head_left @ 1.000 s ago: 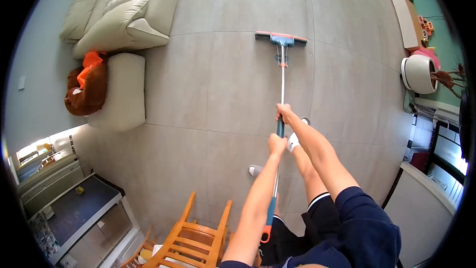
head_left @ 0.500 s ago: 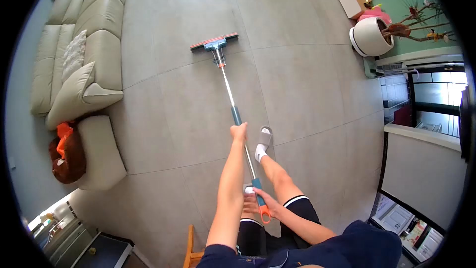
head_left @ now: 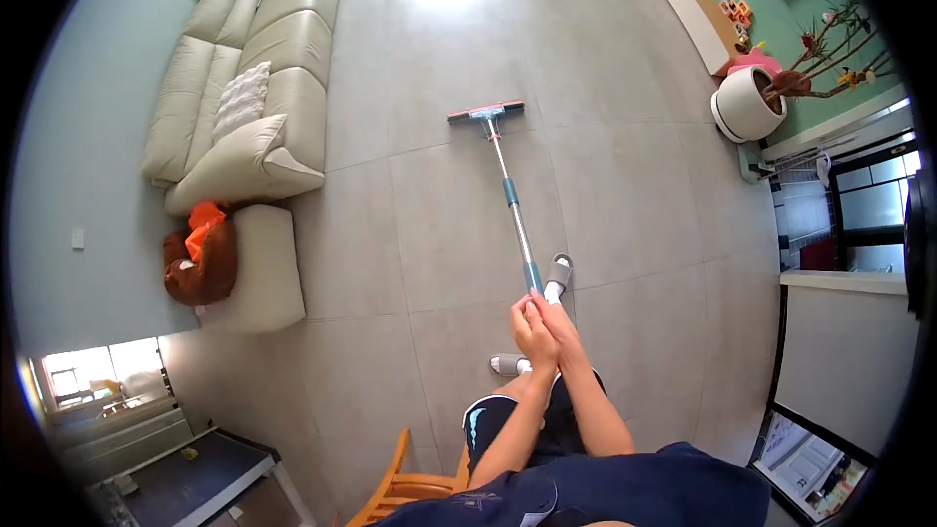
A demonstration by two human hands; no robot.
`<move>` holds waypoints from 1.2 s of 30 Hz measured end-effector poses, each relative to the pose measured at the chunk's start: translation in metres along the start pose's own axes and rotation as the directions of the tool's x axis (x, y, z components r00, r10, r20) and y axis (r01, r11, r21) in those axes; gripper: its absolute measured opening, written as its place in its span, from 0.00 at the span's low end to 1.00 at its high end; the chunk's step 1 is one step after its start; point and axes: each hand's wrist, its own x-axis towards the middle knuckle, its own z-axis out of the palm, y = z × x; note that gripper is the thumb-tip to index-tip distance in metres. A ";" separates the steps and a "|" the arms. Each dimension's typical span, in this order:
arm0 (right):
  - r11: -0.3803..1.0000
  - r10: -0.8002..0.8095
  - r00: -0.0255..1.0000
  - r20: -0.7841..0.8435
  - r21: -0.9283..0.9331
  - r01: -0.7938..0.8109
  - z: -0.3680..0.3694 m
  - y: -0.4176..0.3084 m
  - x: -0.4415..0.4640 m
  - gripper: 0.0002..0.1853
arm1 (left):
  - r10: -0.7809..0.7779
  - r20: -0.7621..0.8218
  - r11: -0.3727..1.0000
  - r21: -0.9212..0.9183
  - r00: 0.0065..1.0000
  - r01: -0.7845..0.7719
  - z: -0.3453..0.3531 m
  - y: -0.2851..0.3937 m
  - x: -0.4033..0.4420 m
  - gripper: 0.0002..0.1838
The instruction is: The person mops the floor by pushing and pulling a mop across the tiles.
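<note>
A sponge mop (head_left: 518, 224) with a silver pole and teal grips reaches away from me. Its wide pink-and-black head (head_left: 486, 113) rests on the tile floor. Close together at the near end of the pole, my left hand (head_left: 533, 334) and my right hand (head_left: 558, 324) are both closed around the handle. The handle's tip is hidden by my fingers. Just beyond my hands, a foot in a grey slipper (head_left: 559, 273) stands beside the pole.
A cream leather sofa (head_left: 293, 54) and an ottoman (head_left: 268, 273) with a brown plush (head_left: 210, 268) line the left. A wooden chair (head_left: 415, 483) is close behind me. On the right stand a white plant pot (head_left: 747, 105) and a low cabinet (head_left: 688, 5).
My left hand has slid down the pole to join my right hand at the handle's end. The view has shifted, and the mop head appears farther from me.
</note>
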 end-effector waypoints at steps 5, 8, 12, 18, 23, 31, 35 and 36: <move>0.967 0.205 0.944 0.258 0.097 -0.236 0.009 -0.033 0.016 0.15 | -0.378 -0.238 0.829 -0.517 0.895 0.213 0.009 0.062 0.010 0.17; 0.970 0.159 0.893 0.420 0.103 -0.220 0.002 -0.021 0.032 0.13 | -0.173 -0.332 0.955 -0.286 0.927 0.076 0.010 0.059 0.008 0.17; 0.889 0.345 0.806 0.481 0.108 -0.445 -0.009 -0.014 0.070 0.08 | -0.397 -0.387 0.866 -0.459 0.832 0.200 0.018 0.035 0.018 0.16; 0.863 0.444 0.861 0.246 0.141 -0.485 -0.004 -0.092 0.090 0.10 | -0.401 -0.431 0.881 -0.423 0.808 0.211 0.084 0.082 0.058 0.20; 0.821 0.421 0.841 0.339 0.252 -0.512 0.016 -0.180 0.108 0.11 | -0.196 -0.444 0.912 -0.409 0.875 -0.003 0.145 0.099 0.099 0.21; 0.929 0.323 0.927 0.189 0.124 -0.349 0.068 -0.147 0.139 0.10 | -0.530 -0.470 0.765 -0.624 0.706 0.159 0.125 0.108 0.139 0.23; 0.946 0.323 0.938 0.123 -0.086 -0.314 0.073 -0.143 0.148 0.11 | -0.695 -0.313 0.532 -0.829 0.647 0.170 0.123 0.025 0.160 0.24; 0.956 0.258 0.964 0.060 -0.161 -0.246 0.060 -0.150 0.148 0.12 | -0.720 -0.275 0.482 -0.859 0.638 0.174 0.124 0.010 0.162 0.24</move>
